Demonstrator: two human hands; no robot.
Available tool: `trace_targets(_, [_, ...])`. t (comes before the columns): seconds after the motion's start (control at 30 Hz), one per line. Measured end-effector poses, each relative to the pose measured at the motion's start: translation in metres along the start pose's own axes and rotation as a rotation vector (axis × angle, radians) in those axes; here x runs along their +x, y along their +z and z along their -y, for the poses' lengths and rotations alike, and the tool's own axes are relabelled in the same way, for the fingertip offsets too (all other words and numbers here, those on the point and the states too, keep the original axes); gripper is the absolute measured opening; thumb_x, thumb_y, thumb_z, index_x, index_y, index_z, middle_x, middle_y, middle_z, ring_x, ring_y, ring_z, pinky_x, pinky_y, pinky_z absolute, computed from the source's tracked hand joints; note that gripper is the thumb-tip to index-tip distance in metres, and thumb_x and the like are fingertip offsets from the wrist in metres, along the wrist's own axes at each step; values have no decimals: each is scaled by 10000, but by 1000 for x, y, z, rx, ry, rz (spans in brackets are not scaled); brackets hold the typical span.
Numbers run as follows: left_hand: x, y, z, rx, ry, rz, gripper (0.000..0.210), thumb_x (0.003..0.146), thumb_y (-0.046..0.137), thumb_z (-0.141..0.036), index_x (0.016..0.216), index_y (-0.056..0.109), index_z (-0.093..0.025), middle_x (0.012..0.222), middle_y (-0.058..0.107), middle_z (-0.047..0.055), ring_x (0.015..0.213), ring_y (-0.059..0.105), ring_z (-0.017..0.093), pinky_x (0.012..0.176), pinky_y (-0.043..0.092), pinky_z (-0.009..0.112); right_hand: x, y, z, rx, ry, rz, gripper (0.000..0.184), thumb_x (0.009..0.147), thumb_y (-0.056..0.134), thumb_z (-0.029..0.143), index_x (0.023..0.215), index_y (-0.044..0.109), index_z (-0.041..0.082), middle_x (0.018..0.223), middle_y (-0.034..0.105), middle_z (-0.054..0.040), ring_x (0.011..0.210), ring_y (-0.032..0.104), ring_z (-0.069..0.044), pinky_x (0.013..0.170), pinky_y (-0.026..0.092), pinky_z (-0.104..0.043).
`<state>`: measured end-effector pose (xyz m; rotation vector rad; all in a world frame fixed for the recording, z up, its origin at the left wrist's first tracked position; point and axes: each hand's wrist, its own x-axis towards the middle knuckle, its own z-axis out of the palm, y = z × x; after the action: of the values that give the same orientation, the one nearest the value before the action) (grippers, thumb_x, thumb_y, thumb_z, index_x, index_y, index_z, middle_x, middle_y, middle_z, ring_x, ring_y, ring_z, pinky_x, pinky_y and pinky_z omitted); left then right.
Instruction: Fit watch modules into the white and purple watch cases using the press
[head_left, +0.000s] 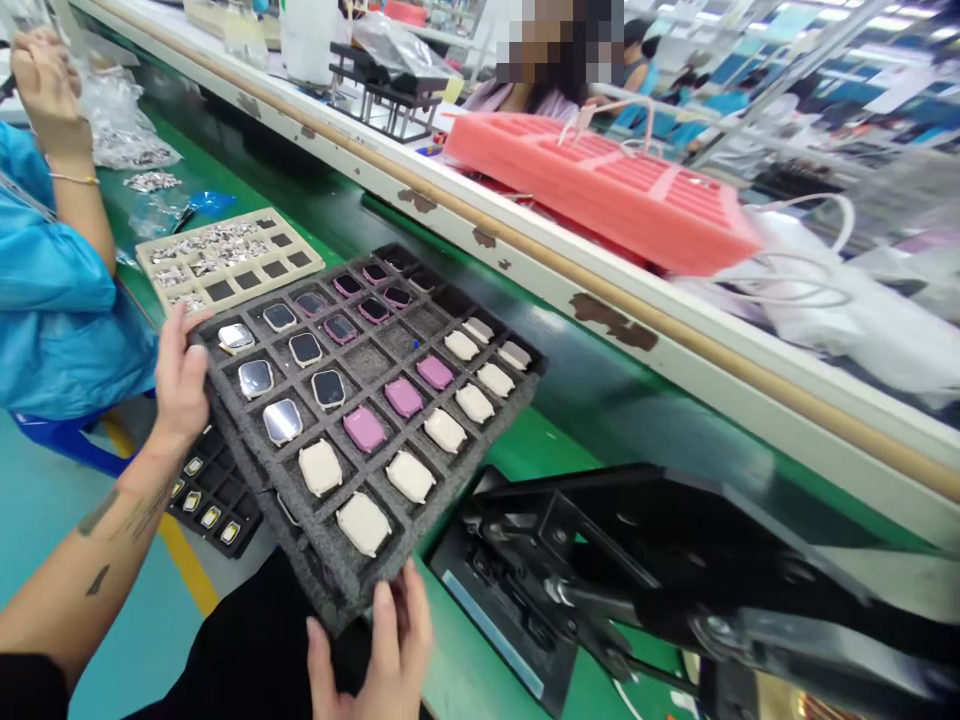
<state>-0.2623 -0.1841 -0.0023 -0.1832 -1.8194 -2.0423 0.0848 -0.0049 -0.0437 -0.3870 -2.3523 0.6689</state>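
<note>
The underside of the foam tray [367, 362] is hidden, and so are the fingertips of both hands. The left hand [182, 375] pinches the left edge of this tray; the right hand [382, 650], cut by the lower border, has thumb and fingers closed around its near corner. The tray is held up, tilted, beside the green table [442, 665]. In its far corner, the dark contents are hard to make out. The black mechanism [600, 560] on the right is blurred and cut off; it seems to be of metal, with jointed bars.

The tray is grey, rough and grainy, with square pockets. Inside lie white cases [320, 467] and pink cases [365, 428], rounded and matt, and framed pieces with glossy dark faces [256, 377]. Behind stands a smooth beige tray [307, 265] with small shiny parts [225, 240], near a co-worker's wrinkled blue sleeve [67, 290].
</note>
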Motion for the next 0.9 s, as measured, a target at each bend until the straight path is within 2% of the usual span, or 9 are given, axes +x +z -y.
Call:
trace_targets(0.1, [13,37,9,198,135,-9,277,1051,675,-429,1117,786,-184,1254,745,22,1385,630,221,1313,375,370,23,4,1,-103,-34,0,758,1023,724,148,1723,491,323,1740,449,-251,1463,668,-458,980,735,-635])
trace_targets(0.23, [23,62,23,282,191,-104,278,1032,660,-476,1001,734,-210,1065,737,42,1101,687,229,1110,510,359,65,0,-4,-247,-21,-118,477,1122,635,309,1583,599,190,1503,621,-291,1229,774,-421,842,737,-540])
trace_targets(0.33, [26,61,28,333,212,-84,283,1028,659,-478,933,685,-212,1054,744,54,1062,690,236,1049,527,364,85,-9,-9,-360,-35,-85,464,1144,606,547,1400,671,166,1349,663,-245,955,793,-327,689,687,-424])
trace_targets(0.43, [30,57,29,386,248,-51,303,1029,641,-457,855,664,-210,1063,744,69,1075,694,241,1047,525,373,96,-17,-11,-437,-82,-67,532,1147,545,652,1313,691,168,1278,664,-209,871,750,-283,656,632,-379])
trace_targets(0.6, [33,53,31,434,292,-80,316,1063,538,-397,850,668,-202,1053,730,95,1034,705,251,988,547,392,101,-14,-11,-436,-159,-158,365,1122,670,548,1147,681,183,1137,652,-169,914,664,-294,771,577,-403])
trace_targets(0.7, [23,45,18,463,343,-67,258,1055,570,-367,890,678,-201,1078,746,113,1086,717,278,1040,554,435,91,-8,-17,-364,-168,-166,290,1103,732,466,1144,677,183,1126,639,-157,942,650,-288,793,561,-392])
trace_targets(0.8, [10,40,-11,497,449,12,168,1016,709,-361,976,740,-201,1223,765,130,1236,712,308,1154,530,478,78,-7,-29,-313,-186,-133,276,1100,739,426,1232,702,185,1186,647,-169,991,660,-293,825,581,-402])
trace_targets(0.83, [9,42,-22,504,504,86,146,1023,723,-345,1011,763,-205,1247,772,127,1253,716,308,1165,532,481,75,-7,-33,-297,-196,-116,286,1105,730,418,1274,709,189,1214,649,-174,1004,663,-293,833,590,-407])
trace_targets(0.9, [13,54,-43,519,619,345,140,1069,688,-297,1089,800,-215,1255,797,114,1231,738,291,1143,557,472,70,-9,-41,-264,-217,-71,324,1116,707,411,1357,713,195,1256,649,-182,1033,670,-298,843,610,-418])
